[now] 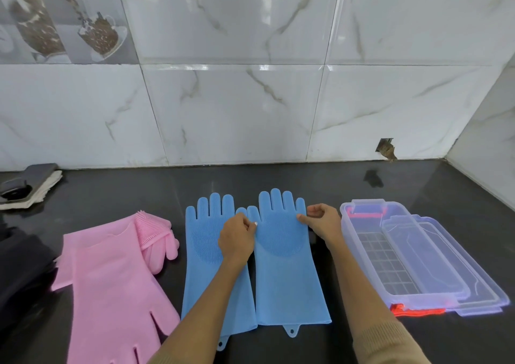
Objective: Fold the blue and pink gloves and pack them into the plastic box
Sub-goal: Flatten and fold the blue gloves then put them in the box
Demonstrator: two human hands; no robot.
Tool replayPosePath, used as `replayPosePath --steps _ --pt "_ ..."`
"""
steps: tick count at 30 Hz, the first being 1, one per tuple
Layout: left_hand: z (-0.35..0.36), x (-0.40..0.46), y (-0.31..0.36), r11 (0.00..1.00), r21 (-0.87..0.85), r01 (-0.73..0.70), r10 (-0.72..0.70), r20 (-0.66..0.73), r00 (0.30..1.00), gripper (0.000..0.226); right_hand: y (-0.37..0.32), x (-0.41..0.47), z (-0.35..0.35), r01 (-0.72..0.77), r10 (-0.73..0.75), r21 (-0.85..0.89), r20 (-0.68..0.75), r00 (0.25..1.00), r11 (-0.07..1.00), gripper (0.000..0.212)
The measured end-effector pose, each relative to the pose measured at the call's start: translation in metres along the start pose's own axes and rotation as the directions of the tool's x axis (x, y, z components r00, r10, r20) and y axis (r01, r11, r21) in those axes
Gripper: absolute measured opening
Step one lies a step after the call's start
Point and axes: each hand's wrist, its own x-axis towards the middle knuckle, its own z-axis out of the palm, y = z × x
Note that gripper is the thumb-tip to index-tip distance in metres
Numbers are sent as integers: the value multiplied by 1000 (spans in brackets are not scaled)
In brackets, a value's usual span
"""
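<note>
**Two blue gloves flat on bench, both hands at the right-hand one**

Two blue gloves lie side by side on the dark bench (278, 179), palms up, fingers pointing toward the tiled wall (250, 99), cuffs nearest the camera. The left blue glove (206, 252) and the right blue glove (287, 266) touch or slightly overlap along their inner edges; thumbs meet between them.

Left hand (237, 241) — fingers curled, pinching the right blue glove's inner edge near the thumb base. Its forearm crosses over the left blue glove.

Right hand (320, 221) — fingers curled, pinching the outer edge of the same glove just below the little finger.

Pink gloves (117, 274) lie in a loose heap to the left of the blue pair, apart from it; one is partly folded over, bristled side showing at the top.

Plastic box (390, 252) sits to the right of the blue gloves, clear, open, with red latches at both ends. A gridded insert shows inside. Its clear lid (473, 277) lies just beside it on the far right, partly under the box edge.

Folded cloth with a dark item on top (28, 188) rests at far left near the wall.
</note>
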Motion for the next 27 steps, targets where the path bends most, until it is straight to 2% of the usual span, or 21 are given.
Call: replayPosePath --steps 4,9,13,15,18,23,27 --pt "-14 -7 -7 990 -138 -13 3 -78 997 21 1 -10 -3 7 -7 -68 3 1000 998 35" --pt "-46 -12 -43 967 -117 226 -250 -271 929 18 -4 -15 -3 71 -74 -68 -48 996 995 29" --pt "-62 -18 -65 956 -64 286 -292 -312 904 19 -4 -33 13 192 -208 -114 -154 966 975 11" --pt "-64 -21 -69 955 -36 293 -292 -276 916 20 -6 -51 28 260 -273 -107 -128 953 960 8" --pt "-66 -25 -72 949 3 314 -306 -209 929 21 -11 -78 54 322 -318 -98 51 947 942 7" --pt "-74 -22 -79 948 15 319 -317 -72 946 26 -21 -99 87 222 -163 -186 288 944 957 33" --pt "-78 -19 -83 976 13 216 -217 44 975 21 -27 -98 97 165 -101 -209 285 953 964 34"
